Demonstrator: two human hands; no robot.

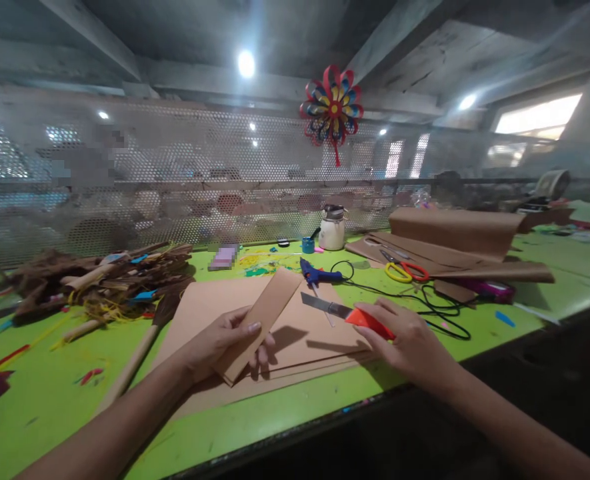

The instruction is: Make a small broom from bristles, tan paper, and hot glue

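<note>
My left hand [232,340] grips a folded strip of brown kraft paper [272,303], thumb on top and fingers beneath, tilted above the table. In my right hand [399,333] is a utility knife [369,321] with an orange-red handle; its long blade points left toward the strip, apart from it. Under both hands lies a stack of large brown paper sheets [195,313]. Just beyond the strip rests a blue glue gun [319,273], its black cord running right. Scissors [405,270] with yellow and red handles lie farther right.
A pile of brown scraps [125,280] and a wooden-handled brush [135,360] occupy the left of the green table [255,433]. At the back stand a white jar [331,230] and a small blue pot [308,245]. Large folded brown paper [455,233] lies back right, before a perforated metal screen [185,200].
</note>
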